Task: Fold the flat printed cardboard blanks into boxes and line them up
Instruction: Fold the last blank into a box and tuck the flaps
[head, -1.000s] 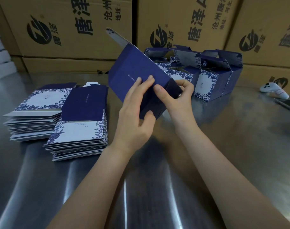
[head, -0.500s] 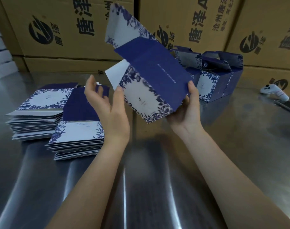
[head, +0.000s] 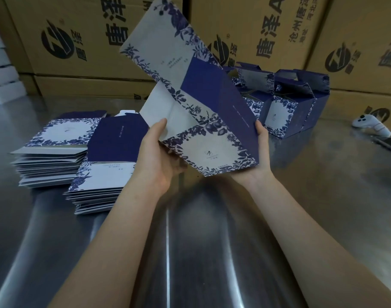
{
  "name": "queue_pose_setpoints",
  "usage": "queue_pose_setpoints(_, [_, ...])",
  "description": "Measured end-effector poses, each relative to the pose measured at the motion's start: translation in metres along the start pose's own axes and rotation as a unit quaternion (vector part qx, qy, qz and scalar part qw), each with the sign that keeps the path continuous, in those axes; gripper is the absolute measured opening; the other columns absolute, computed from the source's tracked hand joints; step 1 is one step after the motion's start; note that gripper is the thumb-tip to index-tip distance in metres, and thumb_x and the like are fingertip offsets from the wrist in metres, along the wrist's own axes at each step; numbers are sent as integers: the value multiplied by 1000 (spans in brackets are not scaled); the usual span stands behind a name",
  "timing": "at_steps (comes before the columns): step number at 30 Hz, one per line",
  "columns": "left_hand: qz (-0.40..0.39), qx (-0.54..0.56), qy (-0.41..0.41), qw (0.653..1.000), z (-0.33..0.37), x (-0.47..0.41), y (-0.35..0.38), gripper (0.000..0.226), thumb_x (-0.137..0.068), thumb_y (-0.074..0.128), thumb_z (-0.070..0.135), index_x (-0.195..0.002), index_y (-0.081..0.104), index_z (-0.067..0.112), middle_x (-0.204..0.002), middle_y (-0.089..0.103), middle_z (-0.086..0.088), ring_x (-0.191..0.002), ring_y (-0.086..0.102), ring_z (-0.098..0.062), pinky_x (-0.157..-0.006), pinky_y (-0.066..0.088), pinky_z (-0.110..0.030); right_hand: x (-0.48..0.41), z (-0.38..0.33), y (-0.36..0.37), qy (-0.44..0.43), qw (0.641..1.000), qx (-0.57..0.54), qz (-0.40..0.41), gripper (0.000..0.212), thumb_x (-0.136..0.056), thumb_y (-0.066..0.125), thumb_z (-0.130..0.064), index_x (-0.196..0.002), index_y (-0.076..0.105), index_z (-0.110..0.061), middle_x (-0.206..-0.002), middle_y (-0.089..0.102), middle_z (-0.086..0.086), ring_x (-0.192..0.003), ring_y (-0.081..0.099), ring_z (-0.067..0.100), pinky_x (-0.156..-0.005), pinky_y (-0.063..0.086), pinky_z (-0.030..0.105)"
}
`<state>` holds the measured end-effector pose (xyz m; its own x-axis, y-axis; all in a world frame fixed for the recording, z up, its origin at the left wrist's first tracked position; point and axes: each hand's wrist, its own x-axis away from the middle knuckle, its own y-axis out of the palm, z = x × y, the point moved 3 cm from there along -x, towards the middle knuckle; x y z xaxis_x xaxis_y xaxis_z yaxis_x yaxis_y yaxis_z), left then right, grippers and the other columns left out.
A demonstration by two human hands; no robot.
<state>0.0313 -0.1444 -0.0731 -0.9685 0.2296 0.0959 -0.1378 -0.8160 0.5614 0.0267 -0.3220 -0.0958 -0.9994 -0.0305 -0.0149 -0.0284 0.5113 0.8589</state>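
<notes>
Left hand (head: 159, 158) and right hand (head: 261, 155) grip the part-folded blank (head: 212, 121).

The blank (head: 208, 121) is smooth printed cardboard, matt navy and white, above a brushed, reflective metal table (head: 323, 196), with plain brown corrugated cartons (head: 83, 41) and a glossy white plastic controller (head: 371, 125) behind.

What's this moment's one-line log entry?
stage: blank half-opened, held above table | left hand: grips left edge | right hand: grips right edge | folded boxes: lined up behind
</notes>
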Motion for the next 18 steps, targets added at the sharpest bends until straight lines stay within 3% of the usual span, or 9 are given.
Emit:
queue_pose_setpoints(5, [-34, 41, -108, 993, -9, -2, 0, 43, -96, 46, 49, -131, 55, 25, -123, 67, -8, -117, 59, -40, -83, 44, -70, -3, -3, -2, 0, 999, 34, 33, 50, -84, 63, -53, -121, 63, -20, -120, 67, 7, -104, 66, 27, -97, 50, 44])
queue_pose_setpoints(8, [-39, 77, -93, 992, -10, -4, 0, 44, -99, 43, 48, -134, 52, 24, -125, 66, -11, -116, 61, -40, -79, 49, -72, -5, -5, -5, -9, 994, 74, 81, 52, -88, 59, -53, -130, 61, -21, -129, 65, 7, -119, 61, 28, -105, 44, 47])
queue_pose_setpoints(11, [-26, 71, -58, 995, -8, -5, 2, 44, -101, 42, 49, -136, 51, 23, -127, 65, -11, -115, 62, -37, -85, 47, -72, -5, -7, -3, -49, 979, 146, 131, 41, -95, 53, -50, -123, 66, -23, -117, 71, 5, -105, 69, 24, -91, 53, 40])
queue_pose_setpoints(13, [-2, 52, -21, 998, -6, -5, 2, 43, -101, 43, 47, -134, 53, 22, -124, 67, -9, -112, 64, -32, -90, 49, -67, -3, -10, -2, -114, 946, 244, 179, 30, -99, 49, -42, -109, 70, -23, -100, 75, 0, -85, 72, 15, -74, 55, 30])
queue_pose_setpoints(15, [36, 11, 21, 999, -5, -6, 1, 45, -101, 44, 48, -138, 50, 23, -128, 64, -5, -111, 65, -26, -94, 50, -59, 0, -14, 0, -205, 890, 332, 237, 25, -100, 48, -30, -104, 70, -19, -89, 72, -2, -73, 69, 10, -65, 52, 26])
queue_pose_setpoints(18, [86, -86, 83, 989, -6, -9, -3, 58, -95, 43, 58, -145, 41, 28, -137, 57, 2, -121, 58, -19, -104, 47, -49, 10, -16, 10, -341, 803, 413, 262, 20, -97, 48, -15, -99, 67, -20, -92, 68, 2, -80, 64, 14, -74, 52, 34])
